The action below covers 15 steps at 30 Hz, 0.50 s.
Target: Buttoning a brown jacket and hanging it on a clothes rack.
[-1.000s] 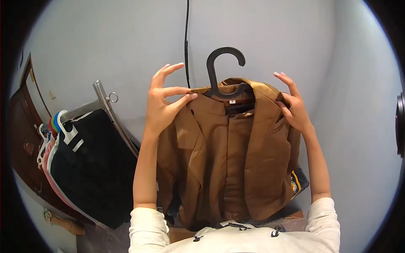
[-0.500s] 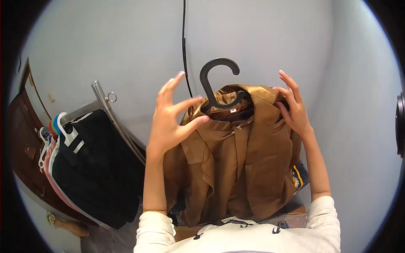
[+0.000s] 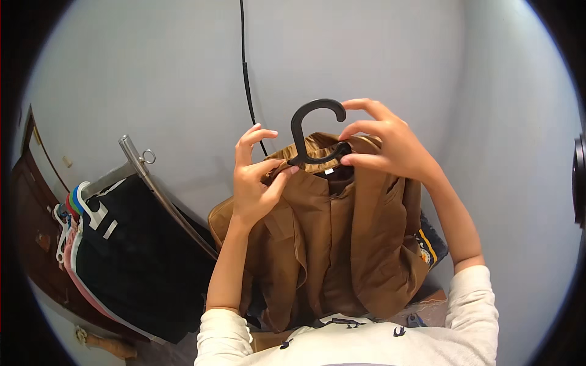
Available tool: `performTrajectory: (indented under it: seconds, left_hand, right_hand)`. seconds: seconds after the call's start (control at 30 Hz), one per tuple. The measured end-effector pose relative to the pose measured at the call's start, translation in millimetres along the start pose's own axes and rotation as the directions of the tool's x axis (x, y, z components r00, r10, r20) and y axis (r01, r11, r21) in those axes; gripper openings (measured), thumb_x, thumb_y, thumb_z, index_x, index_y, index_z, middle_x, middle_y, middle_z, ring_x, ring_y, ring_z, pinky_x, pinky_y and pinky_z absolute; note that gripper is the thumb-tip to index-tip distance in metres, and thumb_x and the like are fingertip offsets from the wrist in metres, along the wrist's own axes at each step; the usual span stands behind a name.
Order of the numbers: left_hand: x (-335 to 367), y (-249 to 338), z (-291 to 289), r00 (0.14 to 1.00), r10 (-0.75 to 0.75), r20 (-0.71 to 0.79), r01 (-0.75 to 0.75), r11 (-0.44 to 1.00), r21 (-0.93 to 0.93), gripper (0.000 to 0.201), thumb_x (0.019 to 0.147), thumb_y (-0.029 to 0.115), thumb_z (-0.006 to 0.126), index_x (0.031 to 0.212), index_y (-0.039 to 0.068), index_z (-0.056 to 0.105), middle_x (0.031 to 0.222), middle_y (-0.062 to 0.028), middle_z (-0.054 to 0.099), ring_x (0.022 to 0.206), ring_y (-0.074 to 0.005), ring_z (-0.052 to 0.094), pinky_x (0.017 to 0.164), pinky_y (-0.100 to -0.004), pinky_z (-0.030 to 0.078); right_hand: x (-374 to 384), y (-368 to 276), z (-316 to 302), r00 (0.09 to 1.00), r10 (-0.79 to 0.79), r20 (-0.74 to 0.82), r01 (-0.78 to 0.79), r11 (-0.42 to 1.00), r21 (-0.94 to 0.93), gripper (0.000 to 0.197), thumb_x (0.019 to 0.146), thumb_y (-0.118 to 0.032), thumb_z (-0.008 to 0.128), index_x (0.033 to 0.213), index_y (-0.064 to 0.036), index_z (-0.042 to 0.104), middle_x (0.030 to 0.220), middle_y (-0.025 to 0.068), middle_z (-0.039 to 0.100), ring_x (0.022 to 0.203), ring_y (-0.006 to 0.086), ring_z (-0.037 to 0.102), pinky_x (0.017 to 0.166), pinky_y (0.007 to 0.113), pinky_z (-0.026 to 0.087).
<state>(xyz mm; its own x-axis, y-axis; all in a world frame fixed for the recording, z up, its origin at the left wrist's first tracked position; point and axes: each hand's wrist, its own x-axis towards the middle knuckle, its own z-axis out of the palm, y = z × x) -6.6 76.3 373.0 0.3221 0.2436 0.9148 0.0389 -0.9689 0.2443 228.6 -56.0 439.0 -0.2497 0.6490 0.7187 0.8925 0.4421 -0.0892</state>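
A brown jacket hangs in front of me on a black clothes hanger. The hanger's big hook rises above the collar, and its arms vanish inside the shoulders. At the collar's left side, thumb and index finger of my left hand are pinched on the cloth beside the hanger; its other fingers stick up. My right hand reaches over the collar's right side with fingers apart. Its thumb and a fingertip lie on either side of the hanger's right part, with a gap between them.
To the left, a metal rack with a ring carries black trousers or similar dark clothes and several garments on white hangers. A black cable runs down the grey wall. Dark patterned cloth shows behind the jacket.
My left hand has closed from a wide spread onto the collar. My right hand has moved left from the jacket's right lapel to the hanger. The hanger sits slightly lower in view.
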Motion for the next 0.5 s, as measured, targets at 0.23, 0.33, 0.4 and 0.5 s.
performTrajectory:
  seconds: [0.23, 0.33, 0.4, 0.5]
  left_hand:
    - [-6, -3, -3, 0.999, 0.037, -0.005, -0.037, 0.999, -0.010, 0.013, 0.069, 0.004, 0.082, 0.079, 0.001, 0.075, 0.128, -0.0112, 0.054, 0.132, -0.0360, 0.044, 0.107, -0.0512, 0.039]
    - [-5, 6, -9, 1.000, -0.014, -0.015, 0.014, 1.000, -0.015, 0.015, 0.072, 0.006, 0.082, 0.086, 0.007, 0.078, 0.136, -0.0125, 0.052, 0.135, -0.0349, 0.042, 0.106, -0.0519, 0.040]
    - [-5, 11, -17, 0.998, 0.038, -0.043, -0.036, 0.998, 0.041, 0.017, 0.073, 0.005, 0.081, 0.089, 0.009, 0.080, 0.138, -0.0121, 0.052, 0.134, -0.0342, 0.044, 0.106, -0.0498, 0.040]
    - [-9, 14, -21, 0.985, 0.162, -0.055, -0.151, 0.975, 0.163, 0.023, 0.068, 0.005, 0.082, 0.091, 0.010, 0.080, 0.135, -0.0117, 0.055, 0.132, -0.0338, 0.045, 0.106, -0.0441, 0.041]
  right_hand:
    - [8, -6, 9, 0.995, -0.089, 0.044, 0.096, 0.971, -0.217, 0.015, 0.071, -0.020, 0.081, 0.082, -0.0108, 0.076, 0.127, 0.0066, 0.060, 0.117, 0.0268, 0.056, 0.095, 0.040, 0.050]
    - [7, 0, 9, 0.999, -0.012, 0.036, 0.019, 0.975, -0.220, 0.015, 0.071, -0.020, 0.082, 0.077, -0.0082, 0.076, 0.127, 0.0082, 0.061, 0.121, 0.0275, 0.055, 0.094, 0.042, 0.051]
    - [4, 1, 3, 0.998, 0.058, 0.010, -0.055, 0.980, -0.189, 0.015, 0.073, -0.019, 0.081, 0.080, -0.0068, 0.076, 0.129, 0.0079, 0.060, 0.122, 0.0268, 0.055, 0.091, 0.043, 0.052]
    - [4, -5, -4, 0.992, 0.122, 0.018, -0.118, 0.979, -0.168, 0.013, 0.073, -0.018, 0.081, 0.081, -0.0086, 0.077, 0.131, 0.0074, 0.059, 0.123, 0.0262, 0.054, 0.091, 0.042, 0.052]
